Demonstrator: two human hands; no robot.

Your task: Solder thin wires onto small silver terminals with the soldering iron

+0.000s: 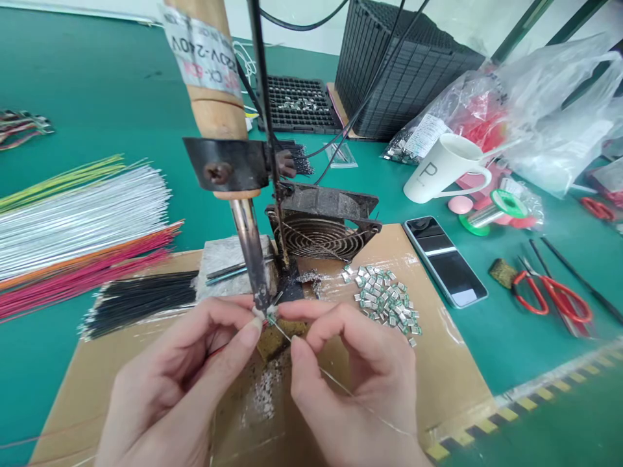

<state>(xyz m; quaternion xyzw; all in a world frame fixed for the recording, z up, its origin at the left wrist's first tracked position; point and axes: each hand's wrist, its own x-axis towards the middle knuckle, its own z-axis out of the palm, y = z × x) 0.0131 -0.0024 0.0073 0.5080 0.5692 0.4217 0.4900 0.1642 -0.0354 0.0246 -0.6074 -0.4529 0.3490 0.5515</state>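
Note:
A soldering iron (253, 253) is clamped tip-down in front of me. My left hand (189, 383) is closed, thumb and forefinger pinching a small connector board (271, 318) right at the iron's tip. The fingertips mostly cover this board. A thin red wire (217, 351) passes under the left fingers. My right hand (357, 370) is also closed, with a thin whitish wire (282, 331) pinched between thumb and forefinger. Its upper end reaches the board by the tip; the rest trails under the palm. Beneath the fingertips lies a brownish sponge (275, 342).
Connector boards (387, 298) are heaped right of a small fan (324, 224) on the cardboard (438, 383). Black wires (146, 295) and coloured wires (82, 220) lie left. A phone (445, 259), mug (445, 168), solder spool (494, 211) and red-handled scissors (552, 292) stand or lie right.

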